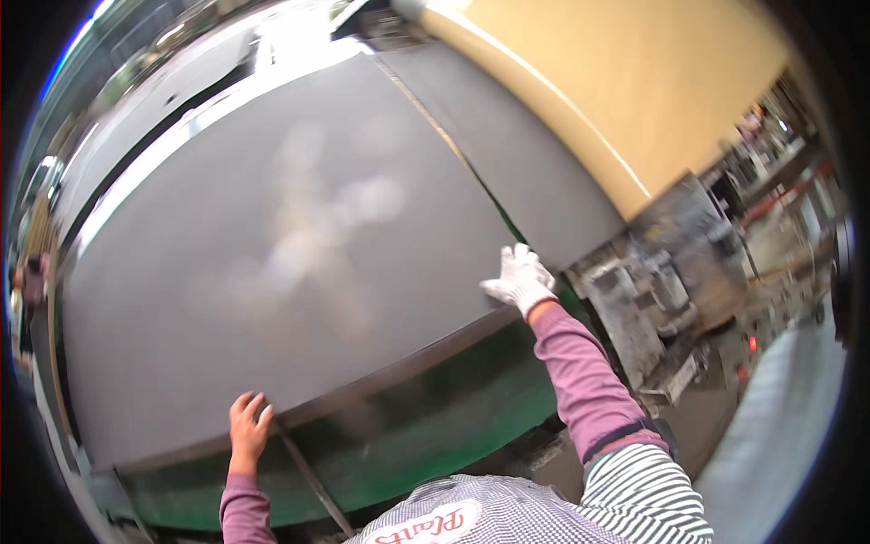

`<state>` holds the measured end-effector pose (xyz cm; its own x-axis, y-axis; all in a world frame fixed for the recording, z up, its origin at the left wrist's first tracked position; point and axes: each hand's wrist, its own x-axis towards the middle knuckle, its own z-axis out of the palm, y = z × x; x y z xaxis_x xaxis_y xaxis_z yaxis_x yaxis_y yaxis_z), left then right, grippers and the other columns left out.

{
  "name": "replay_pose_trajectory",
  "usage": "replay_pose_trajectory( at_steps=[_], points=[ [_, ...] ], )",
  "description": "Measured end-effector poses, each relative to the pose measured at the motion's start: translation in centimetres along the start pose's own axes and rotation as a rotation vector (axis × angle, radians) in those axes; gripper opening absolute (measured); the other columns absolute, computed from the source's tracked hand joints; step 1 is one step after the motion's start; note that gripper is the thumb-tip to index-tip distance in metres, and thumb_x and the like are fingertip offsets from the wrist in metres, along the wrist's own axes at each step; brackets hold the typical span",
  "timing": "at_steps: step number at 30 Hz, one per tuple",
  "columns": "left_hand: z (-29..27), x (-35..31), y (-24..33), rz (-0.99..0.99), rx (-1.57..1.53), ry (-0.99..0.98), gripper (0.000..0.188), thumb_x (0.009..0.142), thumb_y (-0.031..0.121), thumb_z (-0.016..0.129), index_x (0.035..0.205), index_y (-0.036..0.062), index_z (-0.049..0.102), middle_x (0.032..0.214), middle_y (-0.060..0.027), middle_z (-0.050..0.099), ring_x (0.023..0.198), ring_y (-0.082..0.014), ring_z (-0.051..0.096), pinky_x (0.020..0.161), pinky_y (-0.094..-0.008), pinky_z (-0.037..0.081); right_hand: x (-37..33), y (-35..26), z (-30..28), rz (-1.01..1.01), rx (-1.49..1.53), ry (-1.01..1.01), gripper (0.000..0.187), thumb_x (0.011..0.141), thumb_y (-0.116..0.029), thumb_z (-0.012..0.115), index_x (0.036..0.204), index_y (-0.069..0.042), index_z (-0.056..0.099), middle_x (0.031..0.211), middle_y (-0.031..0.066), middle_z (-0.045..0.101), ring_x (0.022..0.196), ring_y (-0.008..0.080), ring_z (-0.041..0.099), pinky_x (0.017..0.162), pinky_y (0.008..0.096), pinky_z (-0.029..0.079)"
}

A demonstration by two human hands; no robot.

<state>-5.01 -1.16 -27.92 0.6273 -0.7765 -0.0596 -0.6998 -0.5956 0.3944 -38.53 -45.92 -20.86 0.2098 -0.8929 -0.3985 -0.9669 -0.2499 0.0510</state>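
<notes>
A broad flat dark-grey surface [181, 299], sheet-like, spreads before me with a blurred pale patch in its middle. My left hand [249, 426] is bare and rests its fingertips at the near edge, fingers slightly apart. Farther right, my right hand [521, 279] wears a white knitted glove. Its fingers are spread, and it lies on or just over the right near corner, close to a narrow seam [444, 136]. No object shows in either hand. Whether the fingers press on the surface I cannot tell.
Green metal panels [435, 426] hang below the near edge, crossed by a dark bar [313, 480]. A large tan curved cover [625, 82] rises at the far right. Greasy machine parts [662, 290] stand beside my right arm. A person [34, 281] is at the far left.
</notes>
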Motion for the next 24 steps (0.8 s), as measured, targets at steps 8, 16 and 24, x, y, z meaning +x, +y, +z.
replay_pose_trajectory(
  at_steps=[8, 16, 24],
  points=[
    [0.2, 1.2, 5.8, -0.008, 0.068, -0.153, 0.032, 0.083, 0.03, 0.063, 0.11, 0.0137, 0.069, 0.126, -0.0155, 0.048, 0.114, -0.0333, 0.044, 0.1, -0.0427, 0.036, 6.3, 13.1, -0.4, 0.12, 0.187, 0.099, 0.059, 0.071, -0.038, 0.068, 0.122, -0.013, 0.053, 0.126, 0.0099, 0.047, 0.121, 0.0289, 0.046, 0.092, 0.0459, 0.048],
    [6.0, 4.3, 18.8, 0.102, 0.147, -0.231, 0.037, 0.084, 0.035, 0.061, 0.114, 0.0148, 0.066, 0.126, -0.0178, 0.047, 0.111, -0.0364, 0.044, 0.096, -0.0443, 0.04, 10.7, 17.2, 3.0, 0.177, 0.097, 0.254, 0.02, 0.087, -0.019, 0.055, 0.104, -0.014, 0.064, 0.114, 0.0097, 0.059, 0.108, 0.0281, 0.059, 0.078, 0.0467, 0.054],
    [8.0, 7.4, 25.4, -0.188, -0.944, -0.649, 0.059, 0.095, 0.052, 0.041, 0.145, 0.0226, 0.034, 0.144, -0.0162, 0.037, 0.132, -0.0325, 0.036, 0.108, -0.0428, 0.029, -1.3, 9.0, 1.8, -0.654, 0.859, 0.735, 0.032, 0.084, -0.007, 0.059, 0.116, -0.01, 0.061, 0.108, 0.0082, 0.064, 0.099, 0.0253, 0.062, 0.085, 0.0332, 0.052]
  ],
)
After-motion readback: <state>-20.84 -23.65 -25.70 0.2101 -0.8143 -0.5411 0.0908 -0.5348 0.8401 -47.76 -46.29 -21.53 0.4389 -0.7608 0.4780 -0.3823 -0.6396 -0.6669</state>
